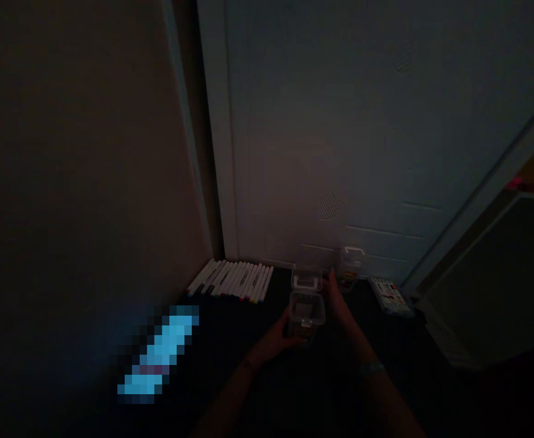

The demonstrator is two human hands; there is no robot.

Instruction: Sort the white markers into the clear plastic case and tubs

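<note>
A small clear plastic box (307, 313) stands with its hinged lid (307, 280) swung up and back; a handle shows on the lid. Around the box's lower left side, my left hand (276, 337) is closed, its thumb across the front. My right hand (336, 301) is at the right edge of the raised lid, fingers closed on it as far as the dim light shows. Something pale shows inside the box, too dark to name. Just beyond my right hand stands a second clear box (351, 267), with a handle on top and a coloured label.
A row of white markers (237, 280) with coloured ends lies at the back left. Nearer me glows a pixelated blue screen (162, 353). A flat pack (390, 297) lies at the right. The pale panel (331, 134) with a heart pattern rises behind, and a wall stands left.
</note>
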